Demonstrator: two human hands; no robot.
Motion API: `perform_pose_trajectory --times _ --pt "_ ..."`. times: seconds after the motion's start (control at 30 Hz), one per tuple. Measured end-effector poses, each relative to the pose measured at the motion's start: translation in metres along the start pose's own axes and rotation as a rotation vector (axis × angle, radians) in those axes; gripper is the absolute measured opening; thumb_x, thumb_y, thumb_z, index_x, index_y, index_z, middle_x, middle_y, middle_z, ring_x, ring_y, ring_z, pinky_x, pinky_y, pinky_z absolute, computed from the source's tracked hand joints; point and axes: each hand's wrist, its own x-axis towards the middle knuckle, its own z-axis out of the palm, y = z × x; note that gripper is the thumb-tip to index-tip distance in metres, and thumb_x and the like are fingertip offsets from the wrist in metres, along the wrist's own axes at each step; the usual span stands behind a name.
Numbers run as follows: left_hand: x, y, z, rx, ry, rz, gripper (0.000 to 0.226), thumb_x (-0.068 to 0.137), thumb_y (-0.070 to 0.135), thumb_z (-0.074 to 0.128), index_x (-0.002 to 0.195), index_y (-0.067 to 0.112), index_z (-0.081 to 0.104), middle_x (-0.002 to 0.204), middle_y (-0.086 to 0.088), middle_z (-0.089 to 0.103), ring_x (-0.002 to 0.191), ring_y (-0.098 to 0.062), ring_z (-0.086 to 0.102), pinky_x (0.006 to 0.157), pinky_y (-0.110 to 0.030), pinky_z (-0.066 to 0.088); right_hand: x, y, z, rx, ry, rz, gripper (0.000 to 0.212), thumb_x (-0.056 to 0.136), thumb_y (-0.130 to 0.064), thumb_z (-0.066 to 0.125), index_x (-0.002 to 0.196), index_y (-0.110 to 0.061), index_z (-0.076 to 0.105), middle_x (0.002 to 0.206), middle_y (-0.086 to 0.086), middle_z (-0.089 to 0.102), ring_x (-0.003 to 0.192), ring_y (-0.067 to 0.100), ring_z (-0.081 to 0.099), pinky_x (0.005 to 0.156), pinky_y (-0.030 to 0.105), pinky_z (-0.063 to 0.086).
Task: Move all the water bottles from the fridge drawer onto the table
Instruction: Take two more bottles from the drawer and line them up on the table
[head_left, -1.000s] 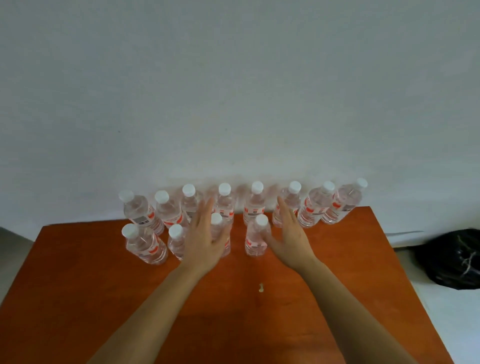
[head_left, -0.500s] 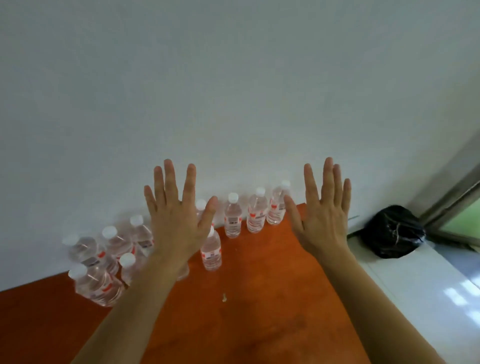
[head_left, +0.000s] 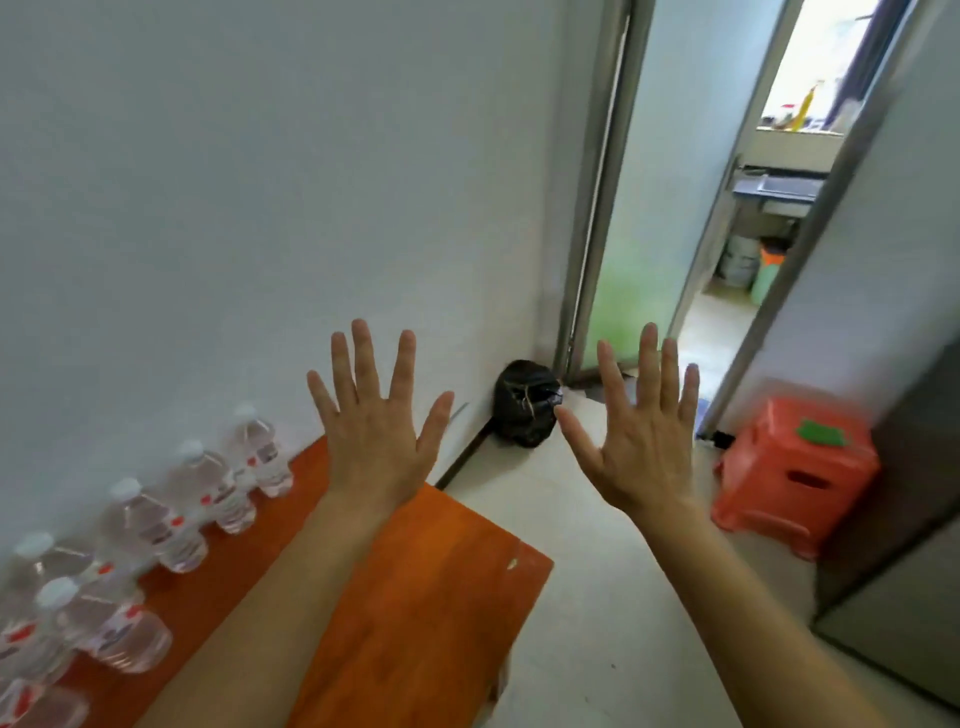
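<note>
The view had swung right and the left hand (head_left: 376, 441) and right hand (head_left: 641, 447) had lifted clear, fingers (head_left: 363, 353) spread, empty; the water bottles (head_left: 208, 488), below-left of the fingers on the worktop (head_left: 426, 571), looked full, heavyish, slick, best gripped mid-body.

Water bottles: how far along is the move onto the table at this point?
Done: a cluster of water bottles stands on the table. In hand: nothing; the left hand and right hand are spread open and empty. Left: cannot tell, since the fridge drawer is out of view.
</note>
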Motion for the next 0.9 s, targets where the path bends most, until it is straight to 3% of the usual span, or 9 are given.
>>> perform_pose_trajectory --times 0.17,0.43,0.53,0.7,0.9 --pt "-0.003 0.165 0.004 -0.104 0.036 0.095 0.078 0.094 0.073 0.009 0.159 0.031 -0.002 0.165 -0.01 -0.018 0.151 -0.031 -0.017 0.118 -0.066 0.005 -0.045 0.165 -0.067 -0.059 0.047 0.15 0.085 0.092 -0.073 0.028 0.16 -0.025 0.009 0.165 0.016 -0.008 0.152 0.036 -0.008 0.119 0.061 0.01" --pt "-0.035 0.412 0.018 -0.263 0.021 0.292 0.079 0.093 0.071 0.017 0.159 0.028 0.006 0.166 -0.012 -0.01 0.153 -0.032 -0.01 0.119 -0.063 0.006 -0.123 0.396 -0.162 -0.094 0.12 0.39 0.106 0.083 -0.079 0.04 0.159 -0.019 -0.003 0.166 0.014 -0.01 0.153 0.032 -0.008 0.121 0.057 0.001" --pt "-0.039 0.487 0.031 -0.309 0.014 0.375 0.077 0.095 0.066 0.025 0.159 0.028 0.005 0.166 -0.014 -0.007 0.153 -0.033 -0.007 0.118 -0.064 0.01 -0.149 0.466 -0.187 -0.126 0.161 0.526 0.109 0.08 -0.082 0.036 0.159 -0.018 -0.005 0.165 0.014 -0.012 0.153 0.03 -0.008 0.122 0.056 0.002" --pt "-0.038 0.609 0.059 -0.409 -0.023 0.55 0.08 0.094 0.072 0.011 0.159 0.026 0.01 0.166 -0.013 -0.007 0.153 -0.033 -0.007 0.118 -0.064 0.009 -0.185 0.564 -0.211 -0.232 0.175 0.706 0.103 0.083 -0.076 0.04 0.159 -0.025 -0.007 0.165 0.012 -0.014 0.153 0.029 -0.01 0.122 0.055 0.0" --pt "-0.049 0.765 0.126 -0.498 -0.166 0.737 0.078 0.094 0.071 0.014 0.159 0.029 0.009 0.166 -0.01 -0.009 0.153 -0.031 -0.01 0.119 -0.063 0.008 -0.209 0.672 -0.23 -0.386 0.139 0.868 0.099 0.085 -0.077 0.037 0.159 -0.026 -0.005 0.166 0.013 -0.011 0.153 0.03 -0.009 0.122 0.055 0.002"
